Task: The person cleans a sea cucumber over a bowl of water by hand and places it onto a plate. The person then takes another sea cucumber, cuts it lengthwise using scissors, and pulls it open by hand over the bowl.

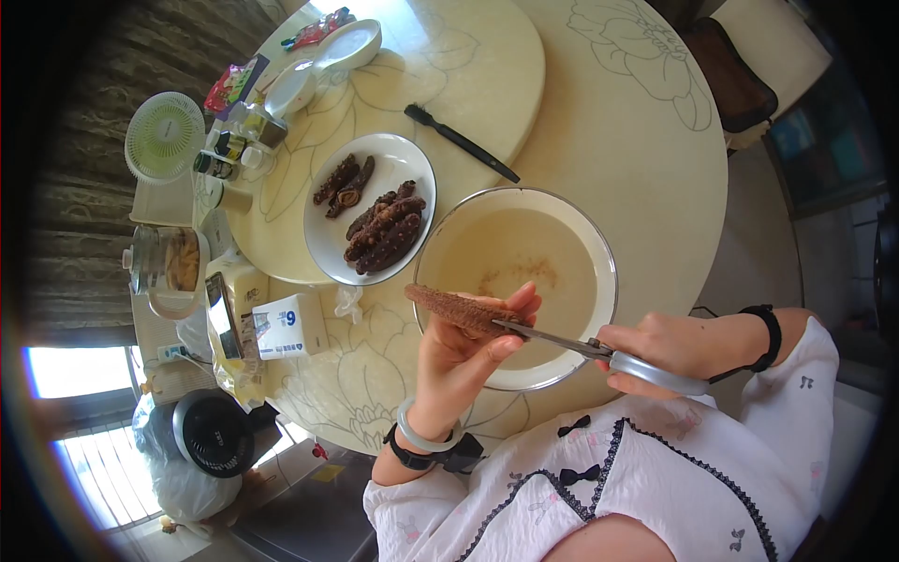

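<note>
A brown, bumpy sea cucumber (461, 309) lies across my left hand (473, 348), fingers and thumb closed around it. My right hand (651, 351) grips a pair of scissors (646, 370) with grey handles. The blade tips meet the sea cucumber's right end. Both hands are over the near side of a white basin (607, 253) with a dark rim. Shallow, slightly cloudy water in it has brown bits at the bottom. Left of the basin, a white plate (323, 234) carries several dark sea cucumbers (384, 229) in two groups.
A black brush (464, 145) lies beyond the basin on the round turntable. To the left are a tissue pack (288, 326), a glass pot (169, 262) and small jars (229, 145). White bowls (348, 45) stand at the far side; a green fan (165, 138) is at far left.
</note>
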`<state>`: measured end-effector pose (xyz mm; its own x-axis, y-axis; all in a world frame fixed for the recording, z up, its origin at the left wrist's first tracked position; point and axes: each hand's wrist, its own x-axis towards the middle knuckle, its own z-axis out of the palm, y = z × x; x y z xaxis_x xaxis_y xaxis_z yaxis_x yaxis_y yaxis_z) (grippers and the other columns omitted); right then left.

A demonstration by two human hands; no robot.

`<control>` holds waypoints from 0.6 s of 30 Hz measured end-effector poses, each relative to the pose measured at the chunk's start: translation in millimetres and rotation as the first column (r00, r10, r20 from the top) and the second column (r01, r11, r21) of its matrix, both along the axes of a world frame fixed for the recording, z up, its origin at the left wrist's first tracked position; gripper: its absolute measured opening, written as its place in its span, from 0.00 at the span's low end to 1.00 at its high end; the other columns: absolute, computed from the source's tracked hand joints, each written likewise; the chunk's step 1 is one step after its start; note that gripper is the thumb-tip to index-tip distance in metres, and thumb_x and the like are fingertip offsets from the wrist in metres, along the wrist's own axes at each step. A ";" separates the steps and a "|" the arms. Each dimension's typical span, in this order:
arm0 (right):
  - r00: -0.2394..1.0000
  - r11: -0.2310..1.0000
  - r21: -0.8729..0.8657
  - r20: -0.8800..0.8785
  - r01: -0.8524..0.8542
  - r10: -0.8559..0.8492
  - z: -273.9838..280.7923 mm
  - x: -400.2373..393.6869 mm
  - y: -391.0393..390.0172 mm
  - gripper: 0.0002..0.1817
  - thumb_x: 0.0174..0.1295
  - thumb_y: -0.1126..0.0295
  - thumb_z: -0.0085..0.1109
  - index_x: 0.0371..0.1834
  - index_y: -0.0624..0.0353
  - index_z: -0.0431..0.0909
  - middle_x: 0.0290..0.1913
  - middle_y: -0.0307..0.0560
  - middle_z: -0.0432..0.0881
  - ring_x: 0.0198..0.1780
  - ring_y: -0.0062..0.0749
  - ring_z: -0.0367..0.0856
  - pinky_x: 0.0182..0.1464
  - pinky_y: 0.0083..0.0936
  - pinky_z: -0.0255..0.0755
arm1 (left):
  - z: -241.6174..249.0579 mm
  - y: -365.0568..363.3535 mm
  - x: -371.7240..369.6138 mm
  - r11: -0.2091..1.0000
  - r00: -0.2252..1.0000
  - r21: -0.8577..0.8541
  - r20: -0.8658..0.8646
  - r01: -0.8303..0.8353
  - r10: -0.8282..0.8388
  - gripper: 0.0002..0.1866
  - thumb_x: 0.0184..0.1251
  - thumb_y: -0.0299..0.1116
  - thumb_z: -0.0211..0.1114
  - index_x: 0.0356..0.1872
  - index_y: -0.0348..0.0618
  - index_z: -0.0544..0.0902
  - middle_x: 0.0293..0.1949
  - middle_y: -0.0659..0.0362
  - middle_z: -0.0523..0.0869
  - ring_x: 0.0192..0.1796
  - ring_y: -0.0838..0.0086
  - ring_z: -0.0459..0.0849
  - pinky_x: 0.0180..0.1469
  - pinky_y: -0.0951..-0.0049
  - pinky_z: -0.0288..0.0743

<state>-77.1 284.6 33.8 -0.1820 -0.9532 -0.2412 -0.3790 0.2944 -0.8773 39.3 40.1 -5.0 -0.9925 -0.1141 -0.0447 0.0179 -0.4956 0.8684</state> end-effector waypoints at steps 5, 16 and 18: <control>0.999 1.000 0.018 0.041 -0.021 0.020 2.3 -2.3 -0.5 0.13 0.64 0.72 0.60 0.48 0.64 0.70 0.21 0.52 0.80 0.20 0.51 0.81 0.25 0.40 0.75 | -0.2 -3.1 0.0 0.998 1.000 -0.057 -0.001 0.025 -0.025 0.23 0.67 0.21 0.69 0.60 0.34 0.70 0.64 0.35 0.78 0.65 0.48 0.81 0.69 0.50 0.76; 0.960 0.964 0.217 0.265 -0.156 0.095 28.8 -21.9 0.5 0.15 0.67 0.70 0.57 0.53 0.63 0.69 0.33 0.56 0.83 0.32 0.51 0.85 0.36 0.41 0.76 | 0.2 -12.2 -2.3 0.995 0.997 0.064 0.000 0.073 -0.073 0.20 0.72 0.17 0.62 0.61 0.34 0.68 0.68 0.40 0.76 0.69 0.55 0.78 0.71 0.56 0.72; 0.958 0.959 0.237 0.274 -0.157 0.089 29.0 -22.1 1.2 0.16 0.67 0.69 0.57 0.53 0.63 0.69 0.33 0.56 0.83 0.33 0.51 0.85 0.37 0.42 0.76 | 0.8 -10.2 -1.8 0.995 0.996 0.059 -0.002 0.086 -0.086 0.20 0.72 0.17 0.61 0.61 0.34 0.68 0.68 0.40 0.76 0.69 0.55 0.78 0.71 0.56 0.72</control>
